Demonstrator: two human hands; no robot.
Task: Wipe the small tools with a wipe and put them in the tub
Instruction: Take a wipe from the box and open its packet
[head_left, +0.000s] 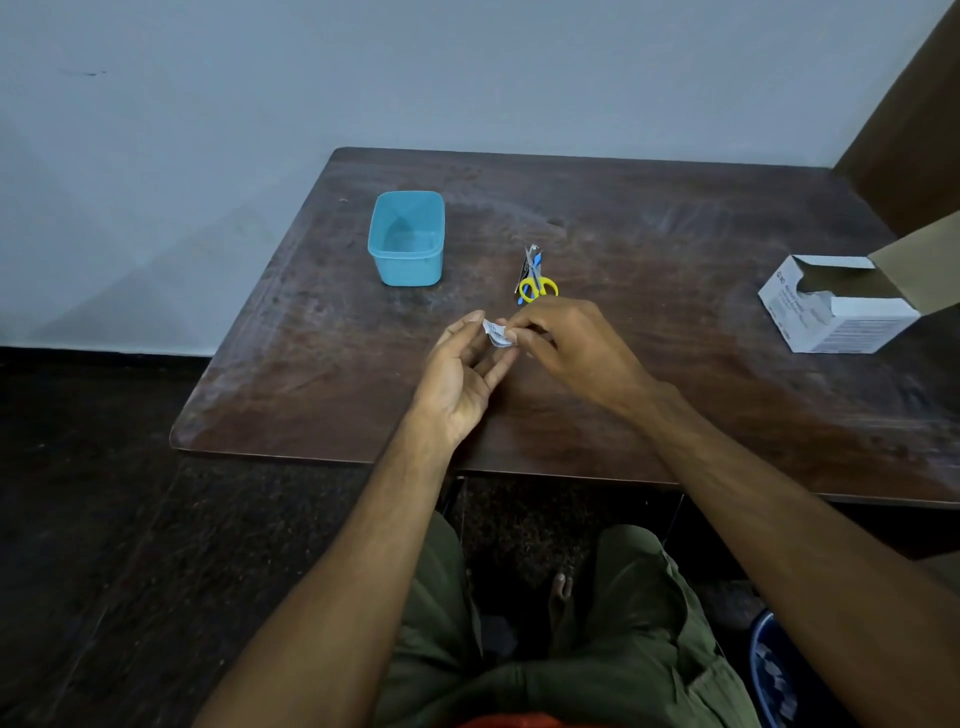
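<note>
Both hands pinch wipe packet; bare table leftward; tub beyond

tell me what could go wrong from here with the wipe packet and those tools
1. Both hands, left hand and right hand, pinch the small wipe packet by the fingers; a hard tear could send it flying or rip the wipe.
2. The scissors and other small tools lie in a tight pile just beyond the hands, so a jerk could knock them.
3. The blue tub sits well left of the pile, so tools might drop on the way.
</note>
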